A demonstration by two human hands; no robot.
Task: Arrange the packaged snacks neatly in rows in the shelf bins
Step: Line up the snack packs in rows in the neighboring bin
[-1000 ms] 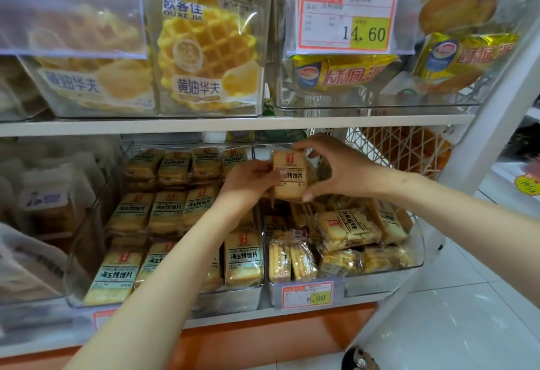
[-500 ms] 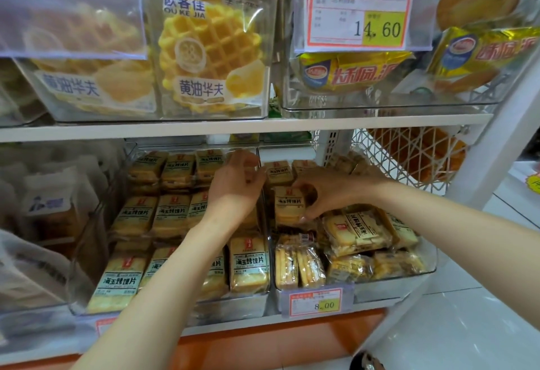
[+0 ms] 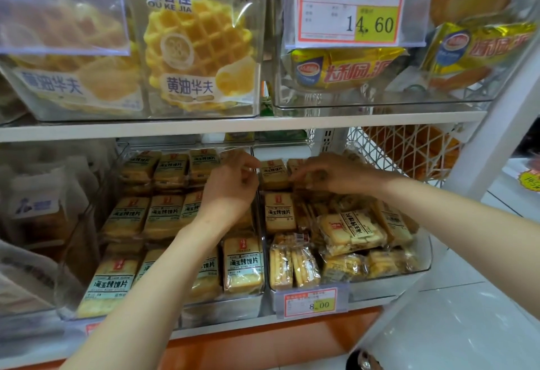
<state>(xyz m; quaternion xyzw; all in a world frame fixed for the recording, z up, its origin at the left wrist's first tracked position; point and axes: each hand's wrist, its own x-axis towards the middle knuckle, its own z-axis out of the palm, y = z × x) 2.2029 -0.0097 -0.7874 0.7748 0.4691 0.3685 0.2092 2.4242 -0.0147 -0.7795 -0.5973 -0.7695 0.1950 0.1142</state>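
Note:
Two clear bins sit on the lower shelf. The left bin (image 3: 222, 312) holds tidy rows of yellow toast-slice packs (image 3: 163, 214). In the right bin (image 3: 420, 267), two such packs lie in a column along the left wall, one at the rear (image 3: 273, 173) and one in front of it (image 3: 279, 214). Beside them lie jumbled packs (image 3: 353, 229). My left hand (image 3: 230, 185) hovers over the divider, fingers loosely curled, holding nothing. My right hand (image 3: 330, 175) reaches over the rear packs of the right bin; blur hides whether it grips one.
The upper shelf carries clear bins of waffle packs (image 3: 198, 48) and yellow pie packs (image 3: 344, 68), with a 14.60 tag (image 3: 350, 10). An 8.00 tag (image 3: 312, 304) fronts the right bin. A white wire basket (image 3: 409, 153) and the white shelf post (image 3: 496, 141) stand at right.
My right hand set the pack it held down into the right bin's left column, let go and moved to the bin's rear. My left hand released that pack and lowered.

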